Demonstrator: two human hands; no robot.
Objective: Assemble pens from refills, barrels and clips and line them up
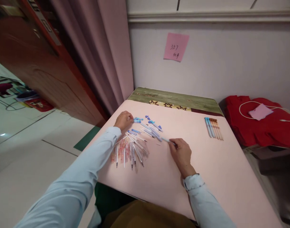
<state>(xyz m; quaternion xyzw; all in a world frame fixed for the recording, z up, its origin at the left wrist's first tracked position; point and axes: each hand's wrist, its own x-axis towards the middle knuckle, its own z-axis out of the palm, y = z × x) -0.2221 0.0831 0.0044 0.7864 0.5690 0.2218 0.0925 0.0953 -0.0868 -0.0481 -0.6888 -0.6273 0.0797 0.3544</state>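
My left hand (124, 121) is closed at the table's left side, its pinched fingertips at the short blue pen tops (137, 120); whether one is lifted is hard to see. My right hand (182, 154) pinches a light blue pen barrel (165, 139), which points toward the loose parts. Between the hands lie blue pen barrels (154, 133) and small dark blue pieces (147, 117). Nearer me, white pen refills (132, 155) fan out over pinkish clear barrels (122, 148). More blue clip pieces (134, 131) rest above the refills.
A row of blue and brown pens (213, 128) lies at the right of the pink tabletop (206, 177). Beyond the table's right edge is a red cloth (244, 126) with a white cable and pink note. A curtain (107, 47) and wooden door (45, 63) stand left.
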